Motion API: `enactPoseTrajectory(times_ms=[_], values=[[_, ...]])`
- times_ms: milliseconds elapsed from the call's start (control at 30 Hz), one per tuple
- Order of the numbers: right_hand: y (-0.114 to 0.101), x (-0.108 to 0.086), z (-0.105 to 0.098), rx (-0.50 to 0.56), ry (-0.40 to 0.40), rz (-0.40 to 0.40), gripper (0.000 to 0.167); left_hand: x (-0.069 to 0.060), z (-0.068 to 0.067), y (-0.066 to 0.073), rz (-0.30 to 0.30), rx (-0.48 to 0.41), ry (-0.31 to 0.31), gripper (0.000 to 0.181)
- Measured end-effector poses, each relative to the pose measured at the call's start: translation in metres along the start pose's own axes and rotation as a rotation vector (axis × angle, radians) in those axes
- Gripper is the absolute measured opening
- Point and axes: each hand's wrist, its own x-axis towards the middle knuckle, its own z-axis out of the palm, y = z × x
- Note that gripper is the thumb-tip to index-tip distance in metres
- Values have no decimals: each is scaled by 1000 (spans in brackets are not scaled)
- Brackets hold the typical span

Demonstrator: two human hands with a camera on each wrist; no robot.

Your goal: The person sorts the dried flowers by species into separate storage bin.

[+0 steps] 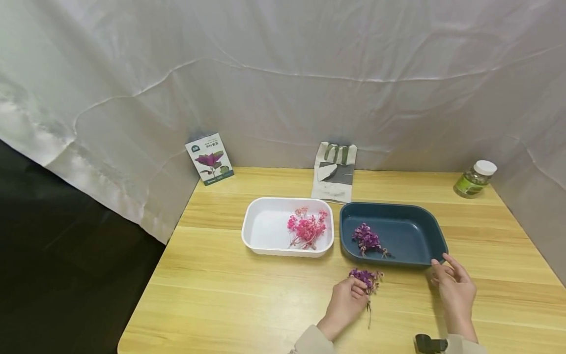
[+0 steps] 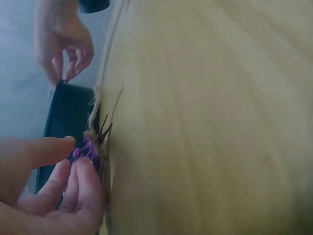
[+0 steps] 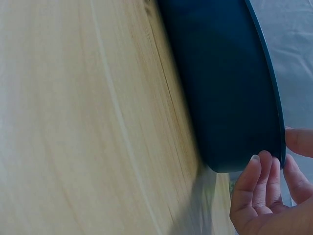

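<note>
Near the front of the table, my left hand (image 1: 347, 301) pinches a sprig of small purple dried flowers (image 1: 364, 276). Its thin stem trails down past the fingers toward me. In the left wrist view the thumb and fingertips close about the purple blossoms (image 2: 90, 149). My right hand (image 1: 454, 287) grips the near right corner of a dark blue tray (image 1: 404, 209). The right wrist view has its fingers (image 3: 264, 171) on both sides of the tray's rim. A second bunch of purple flowers (image 1: 367, 238) lies inside the tray, at its left end.
Left of the blue tray stands a white tray (image 1: 265, 223) with pink dried flowers (image 1: 307, 228). Behind them lie work gloves (image 1: 333, 172). A flower-picture packet (image 1: 210, 158) leans at the back left; a white-lidded jar (image 1: 475, 179) stands back right. Grey cloth (image 1: 283, 108) hangs behind.
</note>
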Motion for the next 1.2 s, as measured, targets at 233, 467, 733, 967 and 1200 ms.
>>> enactPoseTrajectory(times_ms=[233,467,733,967,1200], values=[[2,1,0,9,3,-9,53,-3,8,2,12,96,14,20],[2,1,1,14,0,-19,52,-6,10,5,64,215,40,26],[2,1,0,4,1,-13,53,-8,6,7,63,209,20,30],[2,1,0,12,1,-5,53,-12,1,5,34,163,-6,30],[2,1,0,20,2,-6,54,-18,-5,10,1,116,-74,31]])
